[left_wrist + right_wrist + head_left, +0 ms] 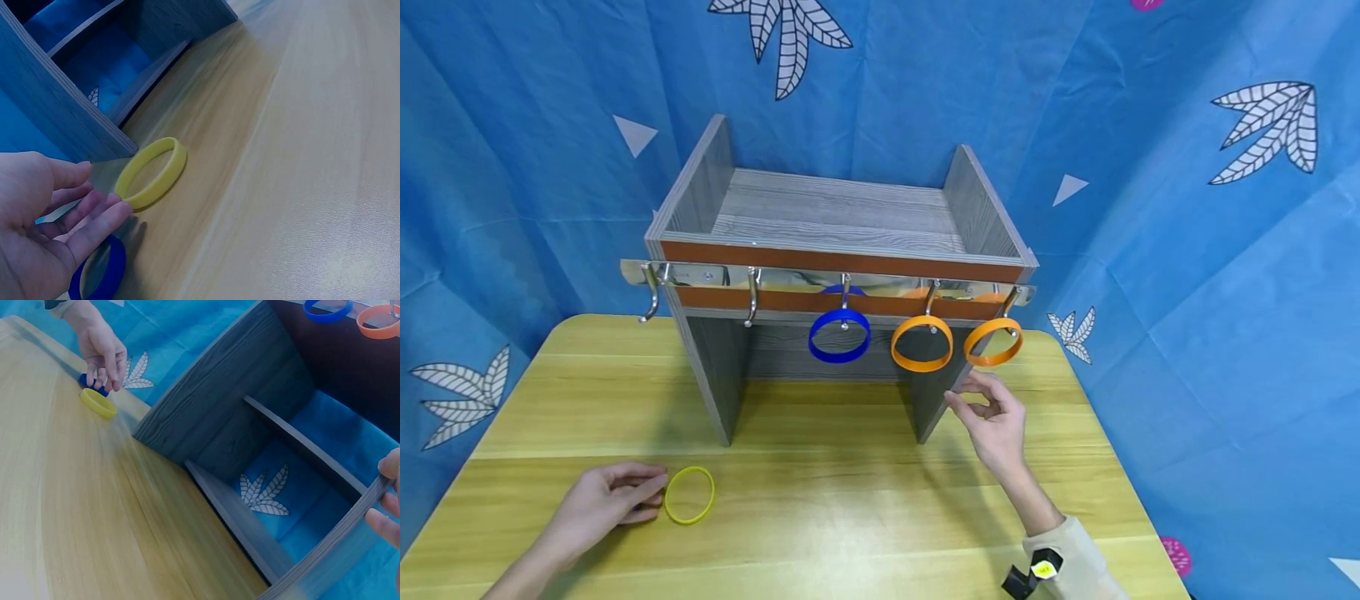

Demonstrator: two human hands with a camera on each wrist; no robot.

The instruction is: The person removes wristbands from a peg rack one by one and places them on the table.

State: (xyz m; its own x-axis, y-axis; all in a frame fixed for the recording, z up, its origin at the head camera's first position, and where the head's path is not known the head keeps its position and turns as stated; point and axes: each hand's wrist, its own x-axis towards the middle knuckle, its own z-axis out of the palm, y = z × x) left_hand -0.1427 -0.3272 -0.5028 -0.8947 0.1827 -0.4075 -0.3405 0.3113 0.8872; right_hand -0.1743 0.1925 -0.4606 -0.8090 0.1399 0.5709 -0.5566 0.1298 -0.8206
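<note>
My left hand [606, 504] is low over the left of the table, fingers loosely bent. A yellow wristband [689, 495] lies right at its fingertips. A blue wristband [106, 275] is beneath this hand, partly hidden by its fingers. On the right, my right hand [996, 421] pinches the front edge of the right side panel [928, 408] of a grey wooden shelf, thumb and fingers on either side. Above that hand, two orange wristbands [922, 343] hang from the shelf's right-hand hooks. Another blue wristband [839, 336] hangs on the middle hook.
The shelf [842, 200] stands toward the back of the wooden table [820, 533]. A metal hook rail [790, 280] runs across its front; the two left hooks [752, 296] carry no bands. Blue patterned cloth [1210, 250] hangs behind and at the sides.
</note>
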